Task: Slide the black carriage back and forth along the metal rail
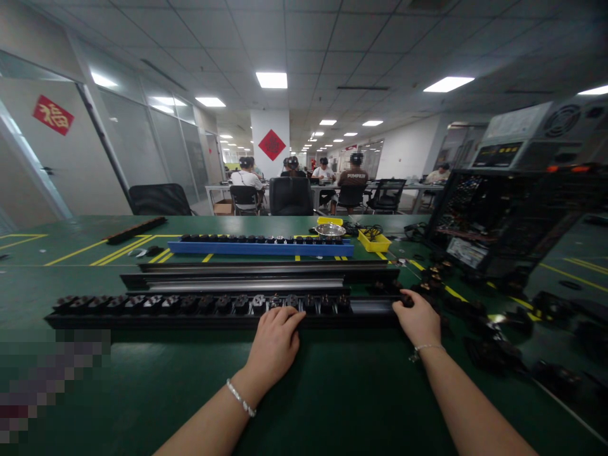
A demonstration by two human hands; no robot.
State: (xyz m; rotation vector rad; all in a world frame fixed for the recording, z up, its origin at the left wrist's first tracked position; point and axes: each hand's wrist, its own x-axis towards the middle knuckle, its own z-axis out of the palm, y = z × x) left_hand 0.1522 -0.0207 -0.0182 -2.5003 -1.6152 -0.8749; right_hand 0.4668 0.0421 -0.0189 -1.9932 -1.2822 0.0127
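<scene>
A long black metal channel lies across the green table in front of me, with a row of black socket modules seated in it from its left end to past the middle. My left hand rests over the channel's near wall, fingers on top and thumb at the front, gripping it. At the bare right end, my right hand pinches a small black module between thumb and fingers; most of that part is hidden.
Empty black channels lie just behind. Further back are a blue channel with modules, a metal dish and a yellow bin. Loose black parts and an open computer case stand at right. Several people sit beyond.
</scene>
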